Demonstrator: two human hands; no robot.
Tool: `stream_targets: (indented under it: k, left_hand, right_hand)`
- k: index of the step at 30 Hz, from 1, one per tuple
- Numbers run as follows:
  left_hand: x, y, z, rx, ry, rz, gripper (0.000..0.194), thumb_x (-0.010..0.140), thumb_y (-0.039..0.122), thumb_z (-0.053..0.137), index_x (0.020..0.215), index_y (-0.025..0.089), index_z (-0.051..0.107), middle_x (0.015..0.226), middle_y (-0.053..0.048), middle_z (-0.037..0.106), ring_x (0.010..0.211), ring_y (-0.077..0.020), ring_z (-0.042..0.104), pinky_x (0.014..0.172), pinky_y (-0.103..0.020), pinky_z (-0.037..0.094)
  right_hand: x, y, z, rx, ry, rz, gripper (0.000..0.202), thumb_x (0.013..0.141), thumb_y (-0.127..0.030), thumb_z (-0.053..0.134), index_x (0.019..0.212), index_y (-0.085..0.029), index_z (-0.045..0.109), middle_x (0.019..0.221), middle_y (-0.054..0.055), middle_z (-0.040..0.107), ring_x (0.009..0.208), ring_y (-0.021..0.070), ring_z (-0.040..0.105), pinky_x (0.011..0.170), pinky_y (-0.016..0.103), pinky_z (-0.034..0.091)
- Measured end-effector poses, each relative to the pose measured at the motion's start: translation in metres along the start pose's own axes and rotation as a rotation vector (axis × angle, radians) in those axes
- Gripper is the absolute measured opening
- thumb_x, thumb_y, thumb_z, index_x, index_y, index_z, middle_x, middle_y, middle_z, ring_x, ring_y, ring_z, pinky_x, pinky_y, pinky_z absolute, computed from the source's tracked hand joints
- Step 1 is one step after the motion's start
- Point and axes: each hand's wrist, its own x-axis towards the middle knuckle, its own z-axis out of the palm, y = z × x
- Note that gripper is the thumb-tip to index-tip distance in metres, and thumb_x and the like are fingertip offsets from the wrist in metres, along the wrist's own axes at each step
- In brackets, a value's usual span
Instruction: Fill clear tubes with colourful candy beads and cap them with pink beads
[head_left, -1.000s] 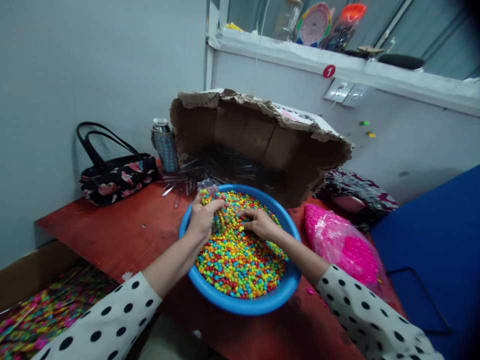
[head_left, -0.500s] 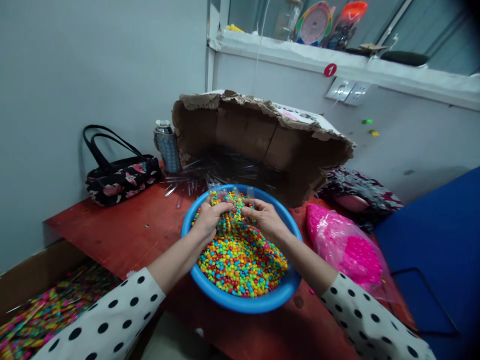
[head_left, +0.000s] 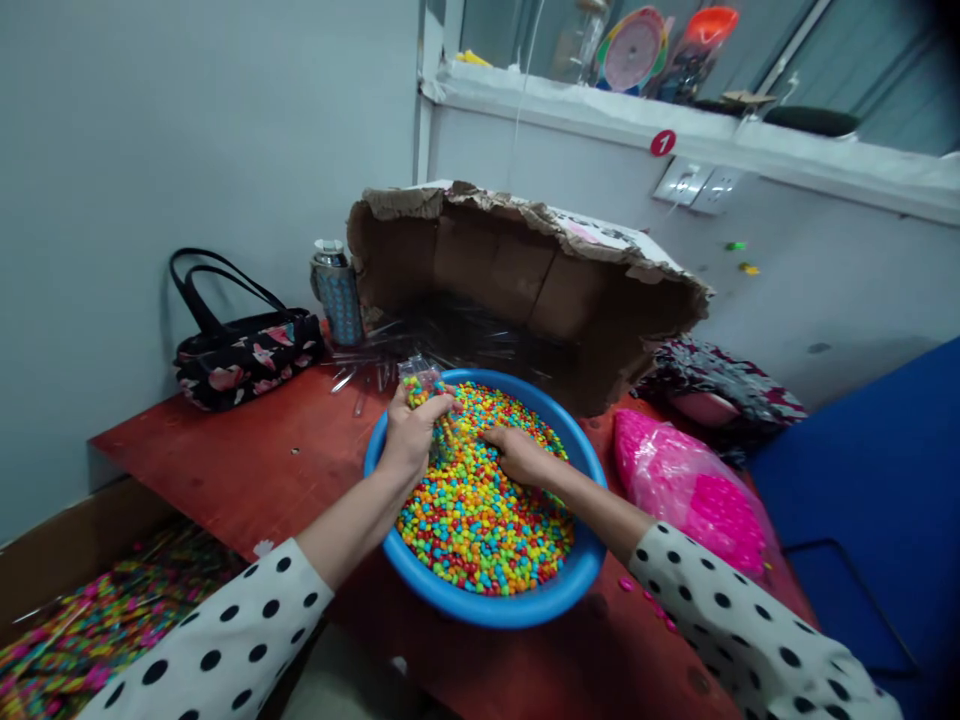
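Note:
A blue plastic basin (head_left: 495,608) is filled with small, shiny, multicoloured candies (head_left: 480,530). Over its far left side, my left hand (head_left: 409,432) is closed around a bunch of clear plastic tubes (head_left: 420,372), with coloured candies inside them. The tubes lean with their upper ends away from me, and their lower ends reach down to the heap. My right hand (head_left: 521,456) rests in the candies near the middle of the basin, its fingers curled and pointing left. Its fingertips are partly hidden, so what they hold does not show.
Behind the basin stands a torn cardboard box (head_left: 525,270) with loose clear tubes (head_left: 367,365) at its mouth. A floral handbag (head_left: 255,360) and a flask (head_left: 341,300) are to the left. At right lies a bag of pink pieces (head_left: 697,500); below left, a box of colourful filled tubes (head_left: 97,620).
My right hand has come off the tubes and moved down into the candies. The tubes in my left hand have gathered together and shifted slightly left.

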Motion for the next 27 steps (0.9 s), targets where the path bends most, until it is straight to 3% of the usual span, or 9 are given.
stream_targets:
  k: [4,7,11,19,27]
  left_hand:
    - [0.003,-0.001,-0.001,-0.010,0.026,0.048,0.027,0.056,0.018,0.071,0.079,0.015,0.059,0.071,0.001,0.064,0.062,-0.0141,0.060,0.068,-0.028,0.047]
    - [0.005,-0.003,-0.001,0.011,0.013,0.020,0.023,0.055,0.019,0.071,0.076,0.014,0.060,0.068,0.000,0.064,0.063,-0.0152,0.060,0.069,-0.029,0.047]
    - [0.003,-0.005,0.000,0.033,-0.002,-0.070,0.024,0.054,0.019,0.071,0.076,0.014,0.063,0.069,0.000,0.065,0.063,-0.0148,0.060,0.069,-0.028,0.048]
    - [-0.002,-0.003,0.002,-0.051,-0.164,-0.189,0.029,0.057,0.027,0.078,0.079,0.015,0.063,0.072,-0.001,0.066,0.063,-0.0138,0.061,0.067,-0.027,0.049]
    - [-0.005,-0.003,0.005,0.004,-0.219,-0.191,0.032,0.055,0.022,0.079,0.078,0.014,0.059,0.068,0.000,0.065,0.059,-0.0142,0.061,0.058,-0.025,0.048]
  right_hand:
    - [0.006,-0.006,0.000,0.627,0.073,0.076,0.024,0.066,-0.016,0.060,0.090,-0.018,0.059,0.081,-0.001,0.059,0.073,0.0140,0.054,0.068,0.026,0.042]
    - [0.000,-0.011,-0.010,1.028,0.075,0.116,0.032,0.063,-0.025,0.068,0.092,-0.019,0.056,0.072,-0.003,0.054,0.066,0.0117,0.052,0.066,0.027,0.043]
    - [-0.006,-0.023,-0.018,1.301,0.153,0.232,0.037,0.056,-0.027,0.075,0.088,-0.020,0.057,0.077,-0.002,0.051,0.071,0.0117,0.052,0.065,0.030,0.049]
    - [-0.001,-0.054,-0.006,1.314,0.311,0.151,0.040,0.057,-0.036,0.077,0.085,-0.018,0.053,0.080,-0.002,0.049,0.068,0.0090,0.049,0.053,0.022,0.048]
    - [-0.010,-0.067,-0.008,0.794,0.337,0.012,0.027,0.072,-0.042,0.064,0.077,-0.018,0.051,0.071,-0.002,0.052,0.060,0.0100,0.050,0.049,0.021,0.045]
